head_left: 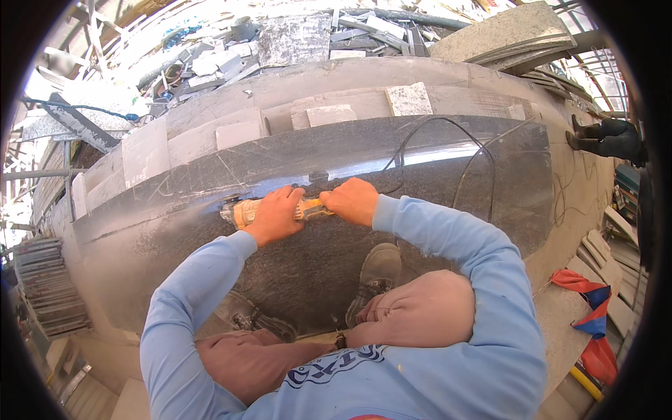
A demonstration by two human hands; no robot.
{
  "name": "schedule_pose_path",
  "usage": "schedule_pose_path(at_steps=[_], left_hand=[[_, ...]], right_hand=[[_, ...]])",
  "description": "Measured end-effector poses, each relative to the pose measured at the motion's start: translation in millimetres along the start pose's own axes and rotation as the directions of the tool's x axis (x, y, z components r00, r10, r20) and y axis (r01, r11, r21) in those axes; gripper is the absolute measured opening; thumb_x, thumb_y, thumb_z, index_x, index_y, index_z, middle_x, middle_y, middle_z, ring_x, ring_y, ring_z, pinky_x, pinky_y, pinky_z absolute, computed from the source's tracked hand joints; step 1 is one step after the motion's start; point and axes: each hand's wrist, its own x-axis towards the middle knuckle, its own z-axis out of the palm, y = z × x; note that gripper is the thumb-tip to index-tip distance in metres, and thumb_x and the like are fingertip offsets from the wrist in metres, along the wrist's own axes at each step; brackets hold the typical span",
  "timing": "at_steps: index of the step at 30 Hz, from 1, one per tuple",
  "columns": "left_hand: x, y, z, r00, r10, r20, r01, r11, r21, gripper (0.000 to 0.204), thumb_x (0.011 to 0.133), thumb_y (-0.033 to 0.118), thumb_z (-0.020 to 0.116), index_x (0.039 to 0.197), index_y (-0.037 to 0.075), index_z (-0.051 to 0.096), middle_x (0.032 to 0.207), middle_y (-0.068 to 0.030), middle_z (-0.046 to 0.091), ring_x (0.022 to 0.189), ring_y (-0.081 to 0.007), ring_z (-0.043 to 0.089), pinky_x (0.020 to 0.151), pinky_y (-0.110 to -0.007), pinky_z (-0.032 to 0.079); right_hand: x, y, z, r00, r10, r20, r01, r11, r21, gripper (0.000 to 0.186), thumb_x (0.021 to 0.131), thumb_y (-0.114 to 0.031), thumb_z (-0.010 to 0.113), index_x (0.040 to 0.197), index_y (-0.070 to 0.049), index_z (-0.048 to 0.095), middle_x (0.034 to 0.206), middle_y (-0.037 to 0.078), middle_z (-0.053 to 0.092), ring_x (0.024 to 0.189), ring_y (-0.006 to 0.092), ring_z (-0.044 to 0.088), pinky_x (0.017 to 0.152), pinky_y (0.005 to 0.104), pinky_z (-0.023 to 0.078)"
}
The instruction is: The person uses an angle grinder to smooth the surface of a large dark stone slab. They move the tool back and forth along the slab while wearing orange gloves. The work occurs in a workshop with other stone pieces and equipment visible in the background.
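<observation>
While both hands clamp a yellow angle grinder [269, 210], left hand [275, 215] over its body, right hand [352, 201] closed round its rear handle, the tool rests on a dark polished stone slab [434, 196], its black cord [448, 150] looping across.

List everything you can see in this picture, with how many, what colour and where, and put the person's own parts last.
Stone slab: one, dark polished grey-black, across the middle, under both hands.
Power tool: one, yellow-orange, on the slab, gripped by both hands.
Cable: one, black, looping over the slab's right half.
Small stone tiles: several, pale grey, on the dusty ledge behind the slab.
Stone offcuts: many, grey and white, piled at the top.
Stacked slabs: a few, beige-grey, upper right.
Cloth: one, red and blue, lower right.
Another person's shoes: dark, right edge.
Shoes: two, dusty grey, on the slab.
Knees: two, brownish trousers.
Left hand: on the tool body, light blue sleeve.
Right hand: on the tool's rear.
</observation>
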Motion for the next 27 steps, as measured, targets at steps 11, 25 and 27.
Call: schedule_pose_path(at_steps=[11, 25, 27], left_hand=[[4.1, 22.1, 1.0, 0.995, 0.067, -0.08, -0.072, 0.995, -0.072, 0.071, 0.066, 0.02, 0.087, 0.127, 0.006, 0.055, 0.109, -0.0141, 0.06, 0.105, -0.0335, 0.062, 0.088, -0.046, 0.049], [3.5, -8.5, 18.2, 0.994, 0.012, -0.108, -0.018, 0.999, -0.051, 0.066, 0.06, 0.019, 0.084, 0.116, 0.003, 0.055, 0.104, -0.02, 0.058, 0.099, -0.0417, 0.059, 0.086, -0.05, 0.05], [7.9, 10.7, 11.2, 0.993, 0.071, -0.095, -0.077, 0.995, -0.059, 0.064, 0.061, 0.019, 0.083, 0.116, 0.003, 0.055, 0.104, -0.0198, 0.058, 0.099, -0.0419, 0.059, 0.086, -0.05, 0.05]], right_hand=[[-29.5, -3.7, -32.5, 0.997, 0.024, 0.075, -0.021, 0.999, -0.04, 0.011, 0.087, -0.012, 0.065, 0.095, -0.005, 0.06, 0.075, 0.012, 0.07, 0.071, 0.0312, 0.072, 0.059, 0.0442, 0.054], [10.2, 11.4, 20.1, 0.992, -0.101, -0.072, 0.089, 0.984, -0.154, 0.013, 0.076, -0.02, 0.074, 0.084, -0.01, 0.069, 0.075, 0.011, 0.073, 0.076, 0.0309, 0.074, 0.063, 0.0447, 0.057], [-8.9, 9.0, 14.0, 0.993, -0.07, -0.089, 0.058, 0.99, -0.132, 0.015, 0.075, -0.02, 0.075, 0.085, -0.009, 0.07, 0.076, 0.011, 0.073, 0.077, 0.0305, 0.074, 0.064, 0.0448, 0.057]])
